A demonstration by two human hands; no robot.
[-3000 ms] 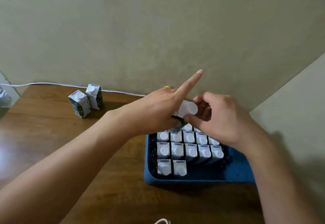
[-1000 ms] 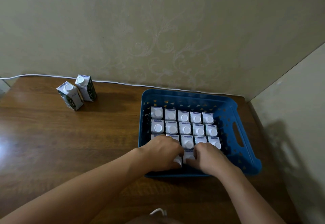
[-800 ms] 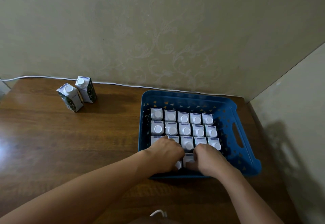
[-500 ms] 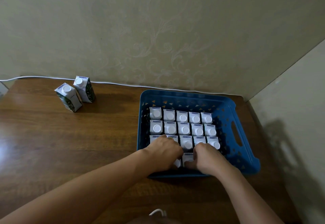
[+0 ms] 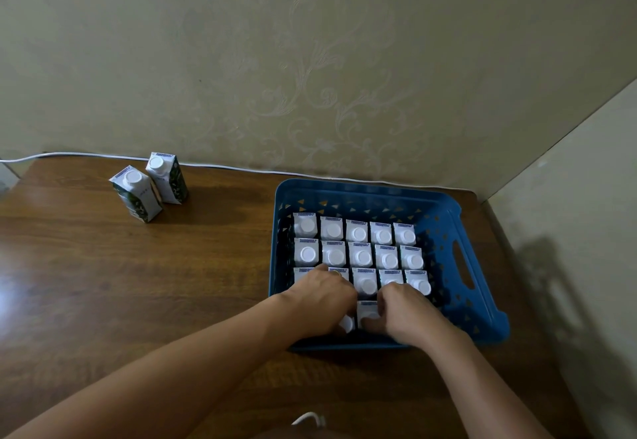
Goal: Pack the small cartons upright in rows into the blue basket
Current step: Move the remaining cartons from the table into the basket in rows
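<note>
The blue basket (image 5: 458, 232) stands on the right of the wooden table, holding several small white-capped cartons (image 5: 358, 232) upright in rows. Both hands are down in its nearest row. My left hand (image 5: 322, 304) curls over a front-row carton whose cap (image 5: 346, 323) peeks out under its fingers. My right hand (image 5: 405, 311) pinches the neighbouring carton (image 5: 367, 311) between thumb and fingers. The hands hide the rest of that row. Two more cartons (image 5: 136, 194) (image 5: 167, 176) stand upright on the table at the far left.
A white cable (image 5: 241, 170) runs along the wall at the table's back edge. Walls close off the back and the right side. A white cord (image 5: 308, 418) shows at the bottom edge. Bare wood (image 5: 189, 266) lies between the loose cartons and the basket.
Three seconds ago both hands held one carton above the basket. They have since come down into the nearest row and have barely shifted over the last second.
</note>
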